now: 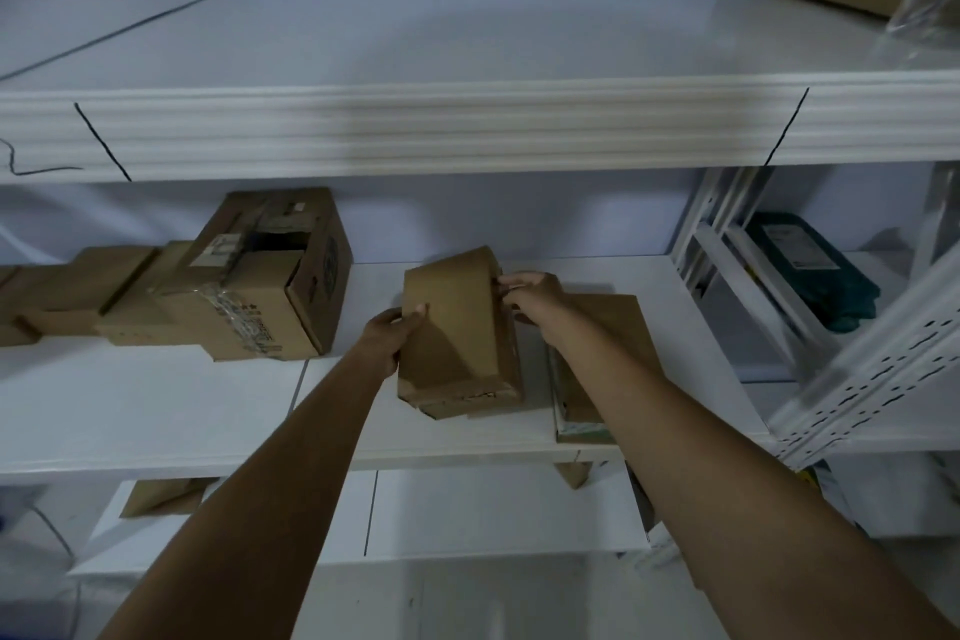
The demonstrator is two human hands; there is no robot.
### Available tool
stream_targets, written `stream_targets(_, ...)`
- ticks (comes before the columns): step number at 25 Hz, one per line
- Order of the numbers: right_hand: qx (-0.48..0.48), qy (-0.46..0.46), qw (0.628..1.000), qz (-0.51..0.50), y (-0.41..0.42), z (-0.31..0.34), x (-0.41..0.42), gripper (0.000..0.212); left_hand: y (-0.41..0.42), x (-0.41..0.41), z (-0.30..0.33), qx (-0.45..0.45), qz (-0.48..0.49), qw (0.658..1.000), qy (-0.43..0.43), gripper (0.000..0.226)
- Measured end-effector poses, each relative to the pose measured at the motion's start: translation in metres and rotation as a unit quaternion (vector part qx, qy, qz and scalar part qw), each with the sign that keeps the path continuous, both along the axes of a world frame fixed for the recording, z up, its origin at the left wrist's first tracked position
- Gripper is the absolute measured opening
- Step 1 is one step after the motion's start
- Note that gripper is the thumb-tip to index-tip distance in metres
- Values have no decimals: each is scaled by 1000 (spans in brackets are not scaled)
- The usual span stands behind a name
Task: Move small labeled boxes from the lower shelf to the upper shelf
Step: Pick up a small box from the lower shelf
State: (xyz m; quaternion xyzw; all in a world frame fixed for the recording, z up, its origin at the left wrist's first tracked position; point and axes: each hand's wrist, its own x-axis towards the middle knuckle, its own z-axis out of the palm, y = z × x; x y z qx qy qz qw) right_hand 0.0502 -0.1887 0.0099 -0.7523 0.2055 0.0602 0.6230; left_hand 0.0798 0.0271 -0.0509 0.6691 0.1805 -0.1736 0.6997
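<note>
A large taped carton (244,276) sat left of your work on the lower shelf (156,411); a flat box (618,327) lay just right, partly under your right arm. The upper shelf (441,42) stood mostly bare. Your left hand (389,333) and right hand (530,294) gripped the small box (457,333) by its sides, tilted over the lower shelf.

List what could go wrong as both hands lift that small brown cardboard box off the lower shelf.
1. The small brown cardboard box is tilted and pinched only at its edges by the left hand and right hand; it may slip.
2. Its torn bottom flap looks loose and might open.
3. The white ribbed front edge of the upper shelf hangs directly above; the box could knock it while rising.
</note>
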Motion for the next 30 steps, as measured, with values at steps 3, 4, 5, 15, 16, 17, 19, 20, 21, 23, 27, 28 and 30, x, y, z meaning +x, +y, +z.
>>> stream_targets(3,-19,-16,1000,-6,4,7,4,52,5,-2,6,-63,-8,998,-2,63)
stream_targets(4,-22,-12,1000,-16,2,9,6,56,7,-3,9,-77,-16,997,-1,64)
stream_targets(5,-26,-9,999,-25,-2,10,7,59,8,-5,13,-93,-30,995,-5,63)
stream_targets(15,309,98,946,26,-26,2,-36,57,-4,-31,22,-213,-142,966,24,56)
stream_targets(16,360,89,927,63,-22,5,-45,45,-12,-34,23,-218,-148,964,33,50)
stream_targets(17,388,84,914,84,-19,7,-52,42,-19,-36,26,-203,-148,967,32,48)
stream_targets(19,411,91,902,95,-13,7,-62,58,-26,-35,32,-123,-158,980,13,46)
stream_targets(20,427,97,894,92,-11,3,-65,63,-26,-33,35,-78,-164,983,4,45)
stream_targets(21,443,105,887,77,-12,-5,-63,68,-25,-33,40,-50,-170,984,-5,44)
stream_targets(23,459,130,878,34,-15,-18,-58,85,-24,-36,59,4,-167,986,-24,42)
stream_targets(27,440,118,890,-33,-14,-24,-50,70,-16,-40,98,-31,-164,985,-48,52)
stream_targets(28,419,109,901,-29,-14,-23,-48,63,-13,-38,102,-12,-178,983,-53,59)
stream_targets(30,331,100,938,-13,-11,-20,-41,61,-13,-38,103,89,-227,967,-75,87)
